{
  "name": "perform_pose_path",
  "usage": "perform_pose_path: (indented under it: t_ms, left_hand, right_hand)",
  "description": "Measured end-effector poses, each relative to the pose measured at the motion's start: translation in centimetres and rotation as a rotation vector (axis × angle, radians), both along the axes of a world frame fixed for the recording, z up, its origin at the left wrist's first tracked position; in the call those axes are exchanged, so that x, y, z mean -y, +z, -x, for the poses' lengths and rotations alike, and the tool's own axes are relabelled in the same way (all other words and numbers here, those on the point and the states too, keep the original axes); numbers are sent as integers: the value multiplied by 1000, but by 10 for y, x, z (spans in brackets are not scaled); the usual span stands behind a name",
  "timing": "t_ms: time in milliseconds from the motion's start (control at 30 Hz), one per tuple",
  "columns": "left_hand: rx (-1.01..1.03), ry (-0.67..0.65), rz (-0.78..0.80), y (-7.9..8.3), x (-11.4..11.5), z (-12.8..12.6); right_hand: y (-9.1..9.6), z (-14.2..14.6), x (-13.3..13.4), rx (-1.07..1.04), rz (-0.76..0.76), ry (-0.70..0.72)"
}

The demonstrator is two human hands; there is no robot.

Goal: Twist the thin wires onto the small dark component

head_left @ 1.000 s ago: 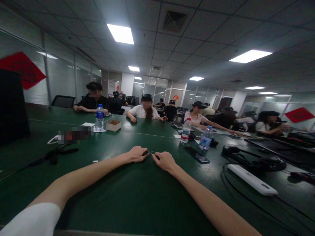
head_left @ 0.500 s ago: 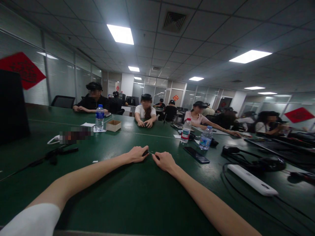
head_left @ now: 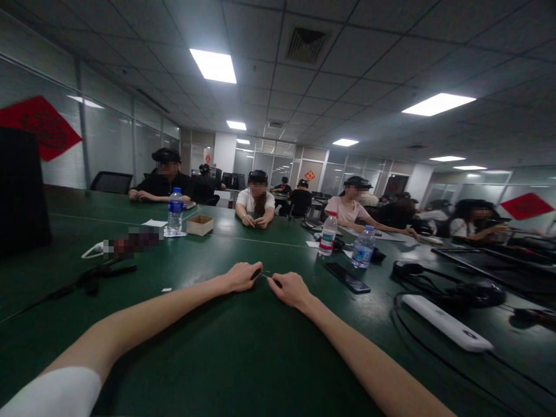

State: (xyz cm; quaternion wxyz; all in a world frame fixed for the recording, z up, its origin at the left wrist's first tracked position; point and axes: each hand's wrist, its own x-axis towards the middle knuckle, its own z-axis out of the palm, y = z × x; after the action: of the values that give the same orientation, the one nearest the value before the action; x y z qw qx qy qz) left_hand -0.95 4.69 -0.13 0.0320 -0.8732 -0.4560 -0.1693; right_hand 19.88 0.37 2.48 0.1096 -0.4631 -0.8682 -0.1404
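Left hand (head_left: 241, 277) pinches a small dark thing (head_left: 258, 273); a thin strand (head_left: 264, 275) spans the narrow gap crosswise, its long axis running hand to hand, neither nearer; right hand (head_left: 290, 288), curled, seems to pinch its right end

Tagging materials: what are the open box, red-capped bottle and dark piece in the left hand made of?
Open box: likely cardboard or thin wood, matte tan walls.
Bottle: probably plastic, glossy, transparent body.
Dark piece in the left hand: perhaps plastic; too small to tell.
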Motion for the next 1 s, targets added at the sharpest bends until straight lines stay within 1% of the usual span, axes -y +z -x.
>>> perform_pose_path:
  t_ms: [67,133,333,433,633,767,900,1000]
  left_hand:
    - [27,31,16,-1,-1,-1]
    - [43,26,18,-2,-3,-1]
    - [62,-99,8,-1,-3,-2]
    - [58,-128,-10,1,-1,-2]
    - [14,-78,21,7,6,-1]
    - [-18,-65,44,9,12,-1]
    - [75,-85,70,3,10,-3]
    - [136,-108,47,-3,4,-4]
  right_hand:
    - [0,1,1,22,-3,29]
    - [-1,1,1,28,-6,41]
    - [1,0,2,24,-8,34]
    - [1,-2,2,18,12,16]
    - [3,-1,2,-34,53,-37]
    - [6,1,8,-35,57,-84]
    - [6,1,13,-14,55,-105]
    - [3,0,12,-16,20,-106]
